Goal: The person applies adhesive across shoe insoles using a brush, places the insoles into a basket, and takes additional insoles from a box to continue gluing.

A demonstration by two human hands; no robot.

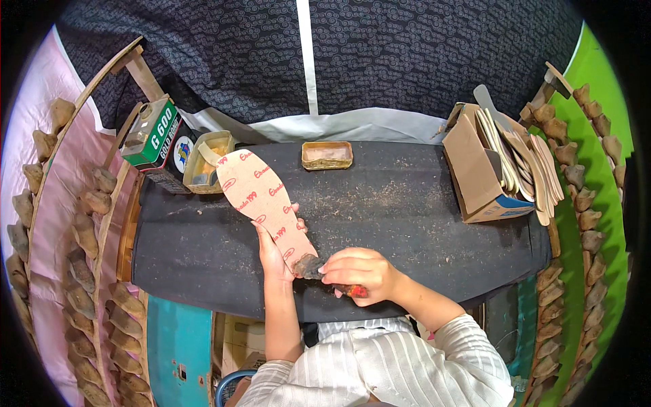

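A pink shoe insole [252,188] with red printing slants over the dark table, its wide end up and to the left. My left hand [272,256] is closed around the lower part, thumb along its left edge and fingertips showing at the right edge. In my right hand [363,273] is a brush [308,267] with a dark, crusted head and a handle end showing red and yellow. The brush head touches, or lies just over, the insole's narrow end near my left wrist. What lies under the insole is hidden.
A green and black metal can [152,146] and a yellowish plastic tub [203,163] stand at the left. A small rectangular dish [327,155] sits at the back. At right, a cardboard box [468,173] holds several insoles. Racks of shoe lasts [83,233] flank the table [407,203], which carries scattered crumbs.
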